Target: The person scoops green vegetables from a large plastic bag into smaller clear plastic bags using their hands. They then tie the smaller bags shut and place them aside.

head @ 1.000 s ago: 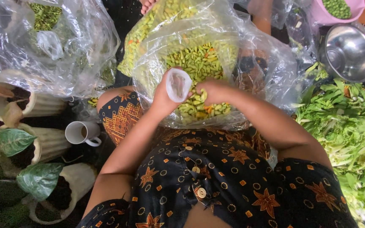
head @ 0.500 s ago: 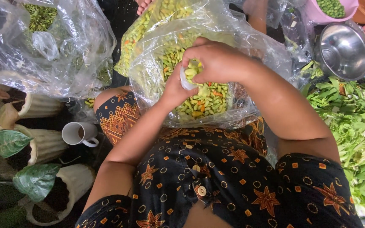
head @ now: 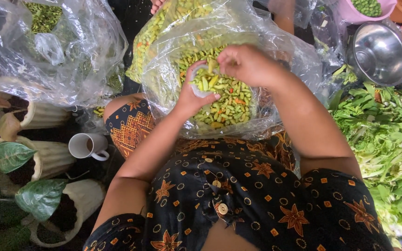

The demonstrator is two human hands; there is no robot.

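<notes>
Chillies filled the small bag my left hand gripped at frame centre; right hand fingers pinched one, best dropped low.

The chillies are mostly pale green and yellow-green, with a few orange and red ones among them, in a clear plastic bag. The dress is black, patterned with orange flowers, squares and small rings. The mug is white, the bowl shiny silver, the leafy greens bright green.
</notes>
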